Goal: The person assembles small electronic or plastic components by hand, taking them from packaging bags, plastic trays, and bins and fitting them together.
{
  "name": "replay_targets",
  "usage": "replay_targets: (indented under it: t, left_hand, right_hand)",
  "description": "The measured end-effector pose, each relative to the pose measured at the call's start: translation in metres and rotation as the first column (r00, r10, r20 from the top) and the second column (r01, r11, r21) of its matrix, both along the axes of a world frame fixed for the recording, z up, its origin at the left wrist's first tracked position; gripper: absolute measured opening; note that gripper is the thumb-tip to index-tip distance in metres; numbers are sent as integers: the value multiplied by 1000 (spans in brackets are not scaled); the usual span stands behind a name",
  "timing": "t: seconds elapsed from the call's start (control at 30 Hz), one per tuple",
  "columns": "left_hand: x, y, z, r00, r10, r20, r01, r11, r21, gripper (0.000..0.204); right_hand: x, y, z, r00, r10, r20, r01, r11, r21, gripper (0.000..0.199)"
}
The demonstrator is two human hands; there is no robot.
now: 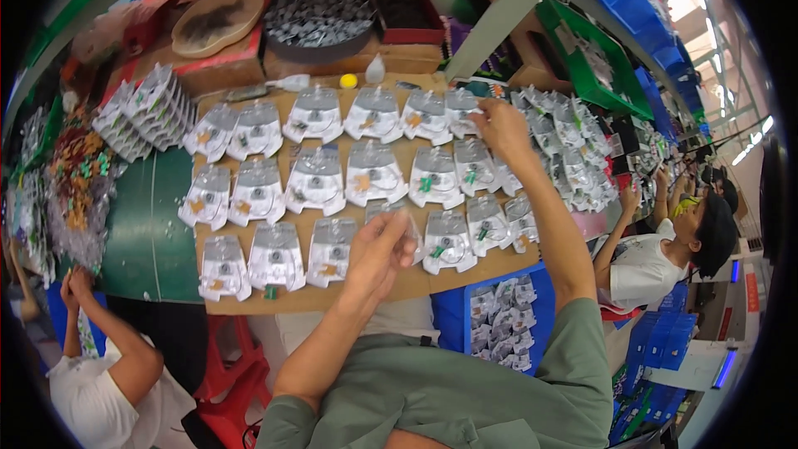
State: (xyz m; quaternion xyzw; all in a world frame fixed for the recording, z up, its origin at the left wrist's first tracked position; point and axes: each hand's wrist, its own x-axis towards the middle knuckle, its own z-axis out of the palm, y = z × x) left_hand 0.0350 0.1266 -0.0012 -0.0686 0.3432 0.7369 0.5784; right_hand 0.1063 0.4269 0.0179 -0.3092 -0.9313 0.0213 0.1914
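Rows of clear plastic blister packs (316, 179) with small orange or green parts lie on a brown cardboard sheet (366, 291). My left hand (378, 254) hovers over the front row, pinching one clear blister pack (397, 214) between thumb and fingers. My right hand (501, 126) reaches to the far right end of the back rows, fingers resting on a blister pack (465, 108) beside a loose heap of the same packs (573, 150).
A stack of packs (145, 108) sits at the back left on a green mat (150, 233). A round tray of small metal parts (320, 17) stands behind. A blue bin of packs (499, 324) is below. Other people sit at left (100, 366) and right (665, 258).
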Motion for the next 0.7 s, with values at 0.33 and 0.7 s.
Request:
replay_targets:
  t: [0.33, 0.7]
  left_hand:
    - [8, -8, -4, 984, 62, -165, -58, 998, 31, 23]
    - [15, -14, 0, 959, 24, -284, -37, 999, -40, 28]
  right_hand:
    - [35, -192, 59, 980, 197, -34, -90, 284, -955, 40]
    - [46, -202, 44, 984, 109, -139, -167, 315, -934, 35]
